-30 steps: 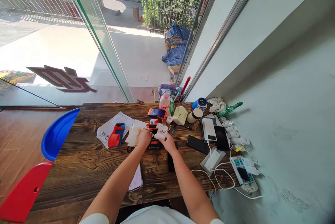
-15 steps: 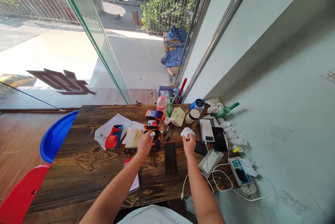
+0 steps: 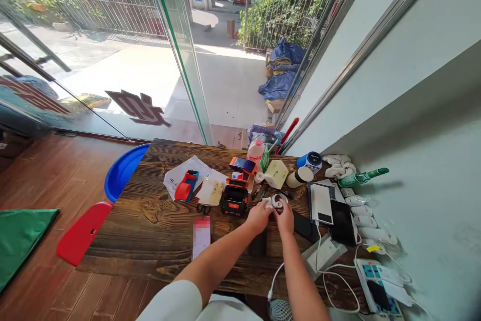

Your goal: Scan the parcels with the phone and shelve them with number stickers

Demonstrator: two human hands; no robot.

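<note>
My right hand (image 3: 284, 218) is closed around a white paper roll (image 3: 279, 198), its round end turned up. Close against it, my left hand (image 3: 258, 218) pinches a small white piece (image 3: 268, 202) that is partly hidden by the fingers. Just left of the hands sits a black and orange portable printer (image 3: 235, 202), its lid raised and its inside dark. A dark phone-shaped slab (image 3: 258, 244) lies partly under my left forearm. Pens (image 3: 256, 192) rest beyond the hands.
Tape dispensers (image 3: 186, 186), papers (image 3: 210, 191), scissors (image 3: 203, 208) and a phone (image 3: 202, 238) lie to the left. Behind are a yellow box (image 3: 276, 174), a jar (image 3: 299, 177) and a pink bottle (image 3: 256, 149). Power banks, white cables (image 3: 340, 265) and a power strip (image 3: 376, 281) fill the right.
My left hand has moved right, away from the printer, to meet my right hand at the roll. The roll has turned its end upward. The view has swung left.
</note>
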